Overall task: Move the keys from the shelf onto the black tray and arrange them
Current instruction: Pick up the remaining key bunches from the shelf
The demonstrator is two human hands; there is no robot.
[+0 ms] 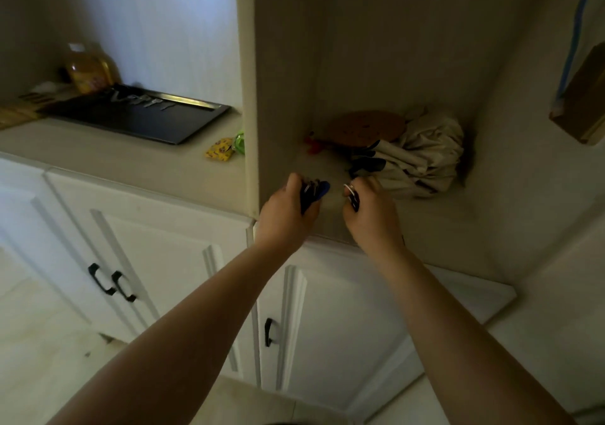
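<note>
My left hand [284, 208] is closed around a bunch of dark keys with a blue tag [314, 192], low over the front of the shelf [435, 221] in the right alcove. A hand's width to the right, my right hand [370, 211] grips another key with a silver ring [352, 195]. The black tray [137, 120] lies on the counter in the left alcove, well to the left of both hands. Several silver keys [144, 102] lie in a row along its far side.
A divider wall [248, 97] separates the two alcoves. A bundled cloth bag [422, 156], a brown round object [366, 128] and a red item sit at the shelf's back. A bottle [88, 67] stands behind the tray; a yellow packet [221, 149] lies beside it. White cabinet doors are below.
</note>
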